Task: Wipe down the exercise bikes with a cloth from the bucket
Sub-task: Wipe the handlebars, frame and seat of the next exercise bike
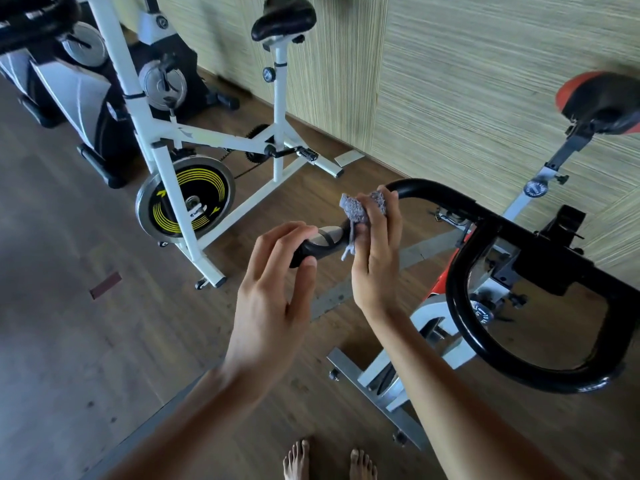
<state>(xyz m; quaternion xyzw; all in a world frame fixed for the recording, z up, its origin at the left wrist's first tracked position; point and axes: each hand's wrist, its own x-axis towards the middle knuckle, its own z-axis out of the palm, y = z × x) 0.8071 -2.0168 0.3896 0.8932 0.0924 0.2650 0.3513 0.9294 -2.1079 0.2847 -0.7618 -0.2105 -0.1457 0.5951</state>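
Right hand [375, 258] first: its fingers curl round the grey cloth [360, 211] and press it against the black handlebar [457, 296] of the orange bike [550, 167], where the near-left arm of the bar bends toward the grip. A loose tail of cloth hangs below my thumb. Left hand [277, 271] closes on the very end of that grip, fingers over the top and thumb beneath, just left of the cloth and apart from it. Between the two hands a silver pad [325, 237] on the grip shows bare.

I judge that I am midway through wiping this bar. To do it well, I should steady the bar with the left hand, wrap the cloth fully round the tube rather than dab one side, and draw it along with a slight twist so the underside is cleaned too. The silver pad and the grip end under my left fingers need a pass as well, so that hand will have to shift off. The hanging tail is best tucked in, or it may snag.

Farther right are the bar's big loop and the orange saddle [602, 102]; whether they have been wiped I cannot tell. On the far left stands a white bike [280, 116]. No bucket is in view. My bare feet [296, 462] are on the wooden floor [86, 341], so drips could make it slippery.
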